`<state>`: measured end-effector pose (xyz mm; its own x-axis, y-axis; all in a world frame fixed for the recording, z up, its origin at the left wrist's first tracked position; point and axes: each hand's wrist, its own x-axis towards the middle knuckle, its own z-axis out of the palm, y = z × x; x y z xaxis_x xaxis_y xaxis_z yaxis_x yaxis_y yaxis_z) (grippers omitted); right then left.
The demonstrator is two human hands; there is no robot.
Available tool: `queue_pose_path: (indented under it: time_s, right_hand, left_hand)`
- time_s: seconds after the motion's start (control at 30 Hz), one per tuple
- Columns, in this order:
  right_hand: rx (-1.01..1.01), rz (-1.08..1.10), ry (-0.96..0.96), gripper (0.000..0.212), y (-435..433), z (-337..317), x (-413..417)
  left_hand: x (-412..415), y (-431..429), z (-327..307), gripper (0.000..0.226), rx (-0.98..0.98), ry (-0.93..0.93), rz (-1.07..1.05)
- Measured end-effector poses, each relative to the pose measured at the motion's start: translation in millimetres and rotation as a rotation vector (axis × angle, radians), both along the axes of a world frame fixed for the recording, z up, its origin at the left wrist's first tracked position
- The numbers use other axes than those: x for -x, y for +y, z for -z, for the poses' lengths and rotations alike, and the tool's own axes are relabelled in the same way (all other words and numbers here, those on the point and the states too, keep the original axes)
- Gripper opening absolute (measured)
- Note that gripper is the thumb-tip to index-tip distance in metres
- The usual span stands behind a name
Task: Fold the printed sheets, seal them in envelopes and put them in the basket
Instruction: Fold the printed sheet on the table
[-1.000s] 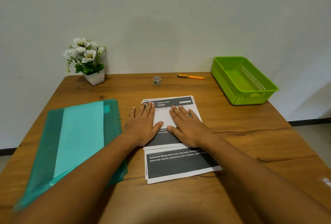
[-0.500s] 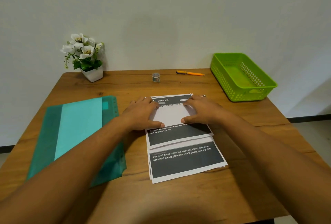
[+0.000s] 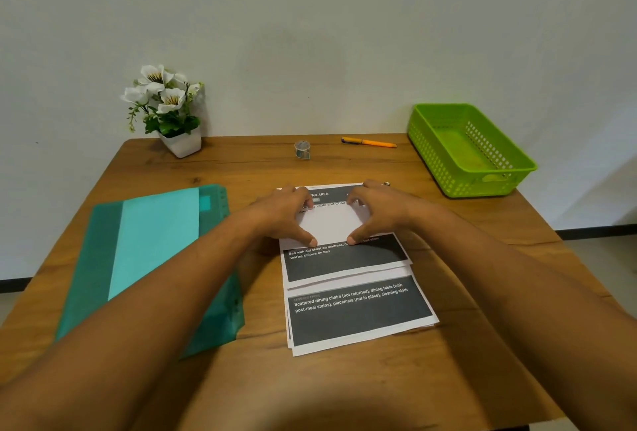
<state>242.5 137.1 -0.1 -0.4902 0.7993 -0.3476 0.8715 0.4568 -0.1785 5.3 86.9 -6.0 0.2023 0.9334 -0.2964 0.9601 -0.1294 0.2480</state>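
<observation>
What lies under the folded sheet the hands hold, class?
A stack of printed sheets; its near dark panel shows, its middle is hidden by the folded sheet.

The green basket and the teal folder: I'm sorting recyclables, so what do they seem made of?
The green basket looks like moulded plastic, glossy, with rows of holes in its walls. The teal folder seems thin translucent plastic: a paler sheet shows through it.
</observation>
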Motion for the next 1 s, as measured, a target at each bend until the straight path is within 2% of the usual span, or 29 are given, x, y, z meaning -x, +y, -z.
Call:
queue_pose_path:
  time_s: [0.17,0.43,0.63,0.77,0.9,1.0]
  right_hand:
    - [0.032,-0.003,-0.013,0.095,3,-1,4]
    - [0.022,-0.021,0.003,0.083,4,1,8]
    - [0.056,-0.020,0.002,0.099,4,-2,11]
    - [0.042,-0.037,-0.008,0.095,3,-2,13]
    - [-0.054,-0.075,-0.035,0.088,-2,-4,15]
    - [-0.118,-0.101,0.021,0.085,-8,-3,21]
  left_hand:
    - [-2,5,-3,0.087,0.083,-0.055,-0.002]
    - [-5,3,-2,0.062,0.043,-0.042,0.030]
    - [-5,0,-3,0.086,0.051,-0.108,0.014]
    - [-7,-1,0,0.084,0.036,-0.094,0.032]
    - [-8,-3,4,0.083,-0.061,-0.009,0.036]
    - [-14,-10,2,0.084,-0.151,0.049,0.050]
